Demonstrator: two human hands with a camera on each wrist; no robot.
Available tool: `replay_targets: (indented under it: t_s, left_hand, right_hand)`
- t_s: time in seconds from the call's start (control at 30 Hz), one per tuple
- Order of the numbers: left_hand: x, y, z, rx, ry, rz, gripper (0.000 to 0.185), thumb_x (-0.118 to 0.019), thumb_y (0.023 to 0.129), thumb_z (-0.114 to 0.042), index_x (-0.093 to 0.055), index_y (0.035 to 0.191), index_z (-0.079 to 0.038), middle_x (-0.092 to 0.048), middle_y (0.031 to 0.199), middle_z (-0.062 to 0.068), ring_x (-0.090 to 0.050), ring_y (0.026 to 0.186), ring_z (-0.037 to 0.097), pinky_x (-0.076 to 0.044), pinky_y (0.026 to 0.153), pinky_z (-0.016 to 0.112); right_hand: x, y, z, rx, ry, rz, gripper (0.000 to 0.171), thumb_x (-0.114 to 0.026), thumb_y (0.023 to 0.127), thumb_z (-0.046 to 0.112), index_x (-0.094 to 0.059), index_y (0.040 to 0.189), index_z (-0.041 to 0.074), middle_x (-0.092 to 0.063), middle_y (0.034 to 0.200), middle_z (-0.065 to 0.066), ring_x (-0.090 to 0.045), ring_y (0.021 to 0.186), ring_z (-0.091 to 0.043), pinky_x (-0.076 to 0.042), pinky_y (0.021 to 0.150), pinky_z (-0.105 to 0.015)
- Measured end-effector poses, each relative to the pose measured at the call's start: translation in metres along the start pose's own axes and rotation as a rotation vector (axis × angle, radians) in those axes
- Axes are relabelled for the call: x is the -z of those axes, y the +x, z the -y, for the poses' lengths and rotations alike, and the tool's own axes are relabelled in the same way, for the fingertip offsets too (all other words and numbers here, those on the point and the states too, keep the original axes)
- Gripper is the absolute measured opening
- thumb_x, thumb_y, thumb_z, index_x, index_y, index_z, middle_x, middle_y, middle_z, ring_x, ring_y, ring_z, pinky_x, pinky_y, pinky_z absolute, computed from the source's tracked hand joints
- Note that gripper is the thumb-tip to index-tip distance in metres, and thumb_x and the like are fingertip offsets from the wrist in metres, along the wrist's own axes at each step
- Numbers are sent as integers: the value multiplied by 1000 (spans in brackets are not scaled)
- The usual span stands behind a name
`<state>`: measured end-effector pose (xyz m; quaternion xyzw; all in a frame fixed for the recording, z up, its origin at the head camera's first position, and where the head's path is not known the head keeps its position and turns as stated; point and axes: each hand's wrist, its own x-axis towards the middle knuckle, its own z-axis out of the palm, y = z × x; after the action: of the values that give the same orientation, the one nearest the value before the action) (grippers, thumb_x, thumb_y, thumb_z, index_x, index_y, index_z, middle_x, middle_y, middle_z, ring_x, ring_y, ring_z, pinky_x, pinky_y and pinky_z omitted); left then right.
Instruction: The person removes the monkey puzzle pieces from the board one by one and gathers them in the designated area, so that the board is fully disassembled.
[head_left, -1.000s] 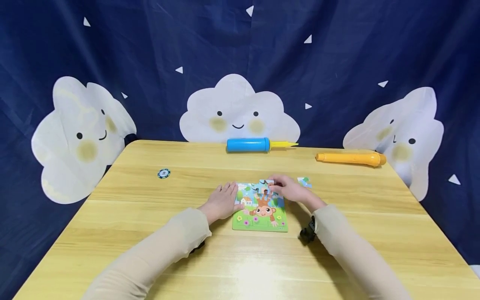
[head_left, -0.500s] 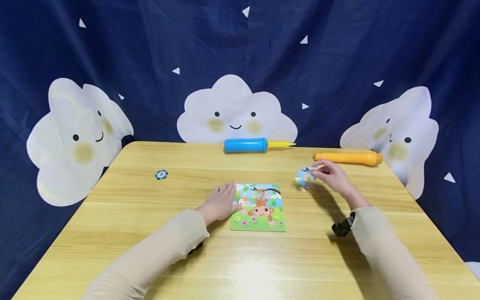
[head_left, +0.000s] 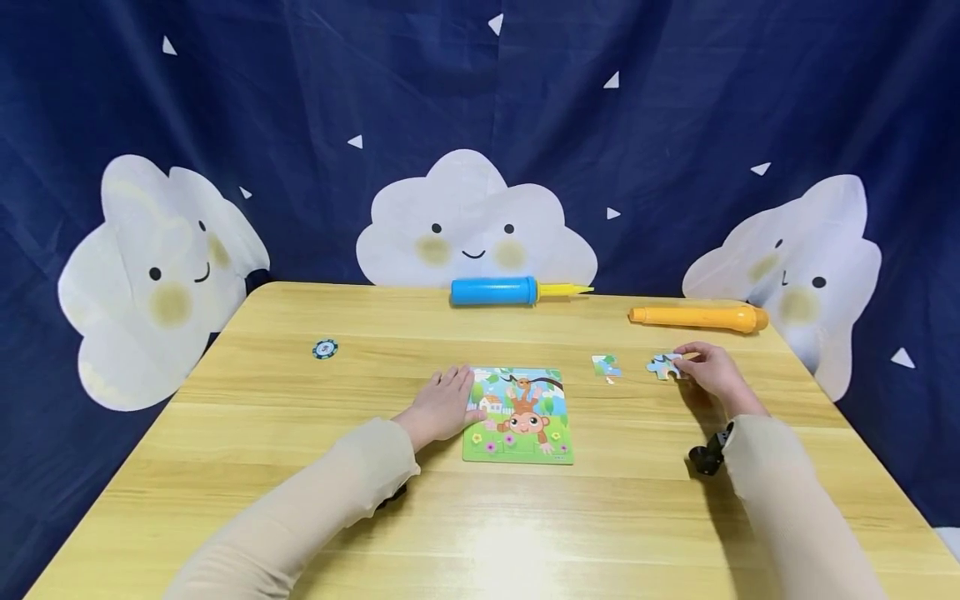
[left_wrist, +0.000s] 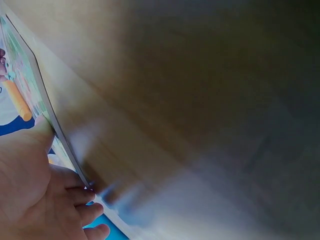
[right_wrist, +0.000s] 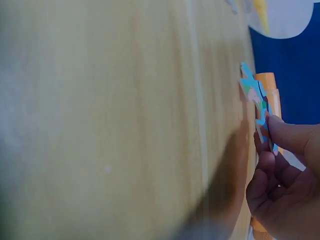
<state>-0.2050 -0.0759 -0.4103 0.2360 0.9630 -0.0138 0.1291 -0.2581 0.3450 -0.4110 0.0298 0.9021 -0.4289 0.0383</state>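
Observation:
In the head view a square monkey jigsaw puzzle (head_left: 517, 433) lies flat on the table. My left hand (head_left: 441, 406) rests along its left edge, the thumb lying over the picture. The left wrist view shows the left hand (left_wrist: 37, 185) with its thumb on the puzzle's surface and its fingers extended by the edge. Right of the puzzle, my right hand (head_left: 712, 371) pinches a blue puzzle piece (head_left: 662, 365) between thumb and fingers, close to the tabletop. In the right wrist view this puzzle piece (right_wrist: 257, 95) is seen nearly edge-on. Another puzzle piece (head_left: 606, 365) lies between the puzzle and the right hand.
At the back edge of the table (head_left: 360, 500) lies a blue hand pump (head_left: 495, 291) with a yellow nozzle. An orange stick-like thing (head_left: 697, 317) lies behind the right hand. A round poker chip (head_left: 325, 349) sits at the left. A dark cloud-print curtain (head_left: 300, 100) hangs behind.
My right hand has lifted a puzzle piece off the puzzle's upper right and carried it right, past the loose piece, lowering it toward the table. The left hand has stayed in place.

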Motion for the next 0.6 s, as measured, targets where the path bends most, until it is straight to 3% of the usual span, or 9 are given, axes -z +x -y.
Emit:
replay_targets:
  t_s: [0.2, 0.6]
  left_hand:
    - [0, 0, 0, -1, 1, -2, 73, -37, 95, -49, -19, 145, 3, -17, 150, 16, -15, 136, 29, -15, 109, 43]
    - [1, 0, 0, -1, -4, -4, 74, -37, 95, -49, -20, 144, 3, -18, 150, 16, -15, 136, 29, -14, 109, 43]
  right_hand:
    - [-2, 4, 0, -15, -97, -22, 29, -52, 94, 9, -53, 113, -13, -59, 87, -16, -54, 70, -16, -45, 59, -24]
    - [-5, 10, -3, 33, -172, -29, 23, -53, 91, 5, -58, 103, -14, -63, 76, -10, -53, 63, -13, -45, 54, -25]
